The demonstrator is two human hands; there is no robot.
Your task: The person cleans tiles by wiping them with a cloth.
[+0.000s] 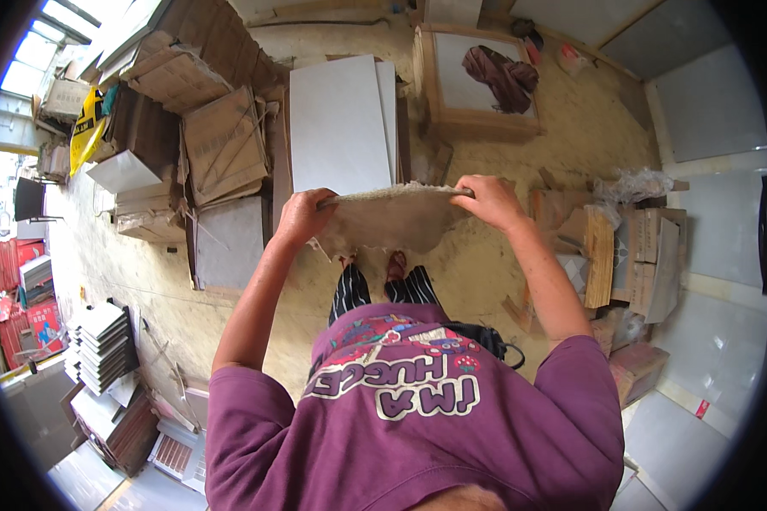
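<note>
A grey-brown, worn cloth (392,223) with a thick fuzzy upper edge and a ragged lower edge hangs stretched in front of me. My left hand (305,216) is closed round its left corner, and my right hand (491,203) pinches the right one. Just beyond the cloth lies a large pale tile (337,123), flat on a stack. Another pale tile (386,102) shows from under its right side, slightly askew. The near end of the tiles is hidden behind the cloth.
Cardboard-packed stacks (223,149) stand to the left. At the far right, a dark red-brown cloth (500,78) lies on a wooden-framed crate (435,119). Opened cartons (648,247) and clear plastic wrap (635,187) are at the right. A tiered tile pile (102,341) stands lower left.
</note>
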